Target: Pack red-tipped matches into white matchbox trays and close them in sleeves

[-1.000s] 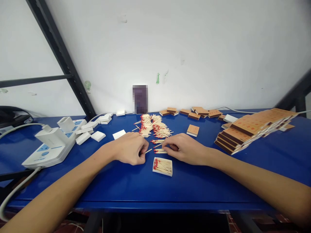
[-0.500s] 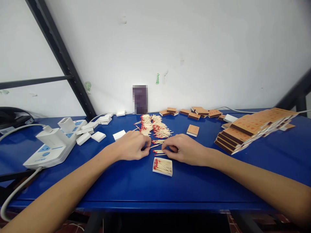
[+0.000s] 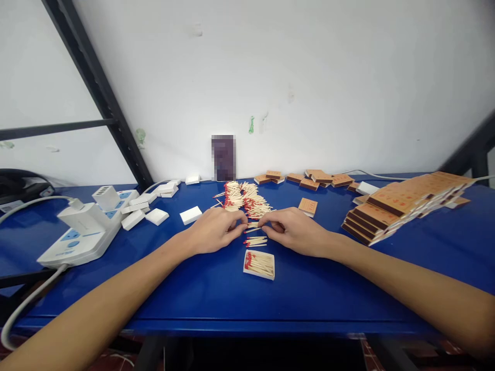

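Observation:
Between my hands lies a small row of matches, red heads to the left. My left hand pinches at their head end, thumb and forefinger together. From the other side my right hand has its thumb and forefinger closed on the plain ends. Just below, several loose matches lie side by side on the blue table. Nearest me is an open white matchbox tray with matches in it. Two heaps of matches, a left heap and a right heap, spread beyond my fingers.
White trays and a power strip with plugs are on the left. Stacked matchboxes stand at the right, with a single matchbox beyond my right hand. More matchboxes lie along the wall.
Both hands have shifted slightly away from me, up to the row of matches nearer the heaps. The lower loose matches are now uncovered beneath my right fingers.

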The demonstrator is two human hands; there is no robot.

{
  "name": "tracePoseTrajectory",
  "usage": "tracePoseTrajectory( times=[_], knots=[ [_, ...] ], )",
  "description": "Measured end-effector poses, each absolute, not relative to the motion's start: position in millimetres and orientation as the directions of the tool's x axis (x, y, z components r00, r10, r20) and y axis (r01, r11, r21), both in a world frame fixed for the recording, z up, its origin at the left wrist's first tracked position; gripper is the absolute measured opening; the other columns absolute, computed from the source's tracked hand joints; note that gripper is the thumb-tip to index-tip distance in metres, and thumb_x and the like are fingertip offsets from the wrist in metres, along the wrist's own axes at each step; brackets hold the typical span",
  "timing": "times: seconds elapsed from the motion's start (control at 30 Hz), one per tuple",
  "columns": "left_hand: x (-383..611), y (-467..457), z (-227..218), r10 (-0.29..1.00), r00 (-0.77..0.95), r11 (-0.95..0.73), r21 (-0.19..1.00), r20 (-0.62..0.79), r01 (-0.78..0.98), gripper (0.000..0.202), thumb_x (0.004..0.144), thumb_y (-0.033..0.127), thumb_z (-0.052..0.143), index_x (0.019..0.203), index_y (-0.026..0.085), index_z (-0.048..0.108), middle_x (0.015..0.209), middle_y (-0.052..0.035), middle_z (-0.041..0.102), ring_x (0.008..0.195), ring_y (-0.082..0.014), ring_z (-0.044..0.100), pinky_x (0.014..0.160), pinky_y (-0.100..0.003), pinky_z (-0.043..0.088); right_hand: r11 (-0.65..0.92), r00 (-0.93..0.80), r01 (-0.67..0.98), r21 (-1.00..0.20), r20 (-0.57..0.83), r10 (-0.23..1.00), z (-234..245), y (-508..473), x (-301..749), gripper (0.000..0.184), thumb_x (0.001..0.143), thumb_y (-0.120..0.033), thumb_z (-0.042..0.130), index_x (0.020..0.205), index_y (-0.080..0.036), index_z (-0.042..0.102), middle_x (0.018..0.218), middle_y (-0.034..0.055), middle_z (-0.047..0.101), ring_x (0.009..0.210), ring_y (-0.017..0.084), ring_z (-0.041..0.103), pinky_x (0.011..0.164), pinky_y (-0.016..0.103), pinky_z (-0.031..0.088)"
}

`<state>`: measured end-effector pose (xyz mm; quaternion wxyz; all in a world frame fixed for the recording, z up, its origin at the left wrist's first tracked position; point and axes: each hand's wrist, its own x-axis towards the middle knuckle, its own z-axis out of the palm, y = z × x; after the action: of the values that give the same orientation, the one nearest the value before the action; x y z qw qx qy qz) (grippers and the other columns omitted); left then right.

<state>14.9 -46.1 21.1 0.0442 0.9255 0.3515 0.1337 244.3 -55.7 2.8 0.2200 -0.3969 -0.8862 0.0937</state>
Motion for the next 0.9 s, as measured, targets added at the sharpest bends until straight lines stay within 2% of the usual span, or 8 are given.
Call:
tracePoseTrajectory(
  times=[0.23, 0.4, 0.6, 0.9],
  knots=[
    [14.9, -43.0, 16.3, 0.633, 0.746, -0.773, 0.122, 0.204, 0.623, 0.02, 0.096, 0.032, 0.047, 0.1, 0.022, 0.064, 0.062, 0.0035, 0.06, 0.056, -0.0118, 0.053, 0.057, -0.023, 0.032, 0.664, -0.598, 0.666, -0.34, 0.29, 0.747, 0.7, -53.5, 242.3, 0.022, 0.087, -0.019, 0.054, 0.102, -0.018, 0.07, 0.058, -0.0035, 0.054, 0.051, 0.01, 0.042, 0.056, 0.023, 0.029],
    [16.0, -42.5, 14.5, 0.633, 0.747, -0.773, 0.121, 0.204, 0.623, 0.02, 0.095, 0.032, 0.048, 0.098, 0.022, 0.065, 0.062, 0.0036, 0.06, 0.055, -0.0115, 0.053, 0.056, -0.023, 0.032, 0.666, -0.602, 0.658, -0.352, 0.287, 0.745, -1.8, -51.2, 241.9, 0.022, 0.087, -0.018, 0.054, 0.101, -0.019, 0.071, 0.058, -0.0036, 0.053, 0.052, 0.01, 0.042, 0.056, 0.023, 0.03],
    [15.1, -42.2, 13.9, 0.626, 0.754, -0.78, 0.147, 0.201, 0.608, 0.019, 0.095, 0.031, 0.049, 0.094, 0.022, 0.064, 0.059, 0.0043, 0.058, 0.053, -0.0106, 0.05, 0.055, -0.023, 0.03, 0.691, -0.623, 0.603, -0.399, 0.306, 0.72, -2.4, -50.8, 243.3, 0.018, 0.087, -0.02, 0.054, 0.094, -0.018, 0.071, 0.056, -0.0048, 0.049, 0.05, 0.009, 0.042, 0.054, 0.022, 0.03],
    [14.6, -43.2, 17.2, 0.621, 0.765, -0.781, 0.223, 0.171, 0.584, 0.016, 0.091, 0.027, 0.051, 0.089, 0.02, 0.065, 0.057, 0.0054, 0.054, 0.05, -0.0091, 0.046, 0.054, -0.023, 0.03, 0.676, -0.599, 0.618, -0.402, 0.315, 0.736, -1.3, -51.8, 244.2, 0.016, 0.086, -0.021, 0.054, 0.091, -0.017, 0.068, 0.054, -0.0057, 0.048, 0.048, 0.009, 0.041, 0.053, 0.022, 0.03]
  ],
)
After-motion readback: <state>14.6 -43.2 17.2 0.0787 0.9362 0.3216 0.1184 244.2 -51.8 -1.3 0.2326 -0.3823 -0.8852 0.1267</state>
